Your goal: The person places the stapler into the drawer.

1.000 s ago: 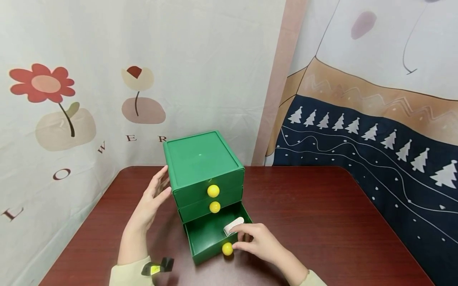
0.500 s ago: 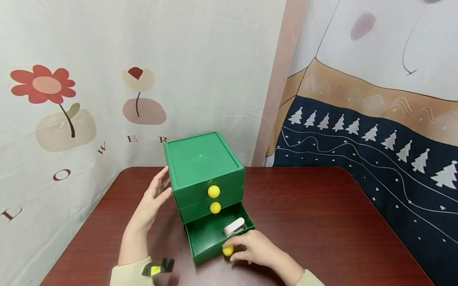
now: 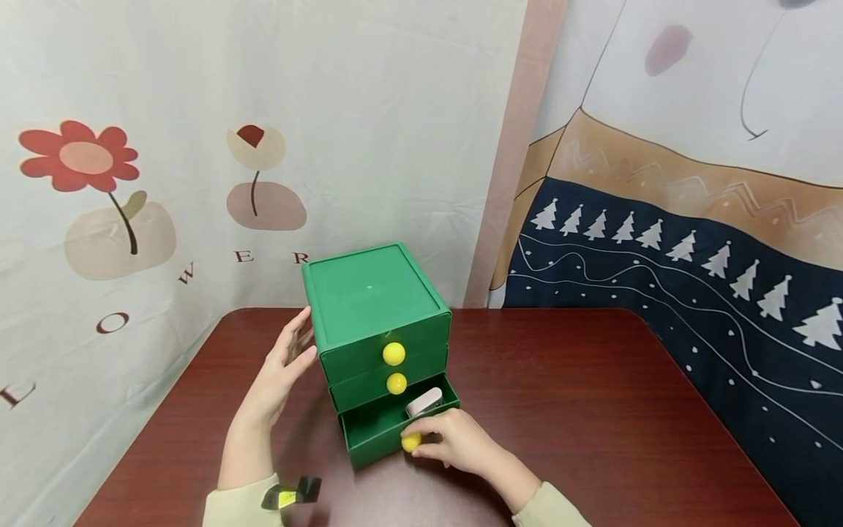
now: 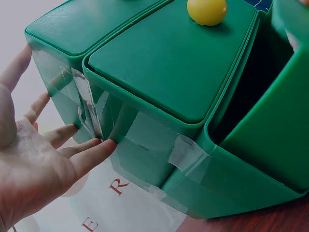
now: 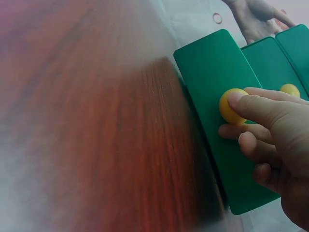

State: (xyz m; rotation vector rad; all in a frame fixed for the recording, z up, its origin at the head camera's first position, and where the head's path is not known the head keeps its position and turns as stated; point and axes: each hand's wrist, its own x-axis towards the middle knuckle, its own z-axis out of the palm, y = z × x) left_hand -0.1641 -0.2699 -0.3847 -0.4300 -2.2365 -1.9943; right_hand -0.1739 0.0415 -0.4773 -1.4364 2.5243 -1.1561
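A green three-tier drawer cabinet (image 3: 372,293) with round yellow knobs stands on the table. Its bottom drawer (image 3: 370,449) is pulled partway out, while the upper two are closed. Inside that drawer, toward the right side, lies a small white oblong object (image 3: 424,402) with a rounded end. My right hand (image 3: 459,443) pinches the bottom drawer's yellow knob (image 5: 228,112) between thumb and fingers. My left hand (image 4: 46,157) has its fingers spread, their tips against the cabinet's left side, where clear tape (image 4: 186,152) crosses the tiers.
The reddish-brown wooden table (image 3: 560,395) extends to both sides of the cabinet. Behind it hangs a pale printed curtain (image 3: 395,146) with flowers and letters, beside a dark blue section (image 3: 626,285) with white trees. A black strap (image 3: 290,495) shows at the left sleeve.
My right hand has gone from near the white object to the bottom knob and taken hold of it. The drawer has slid partway inward, carrying the white object. The left hand stays put.
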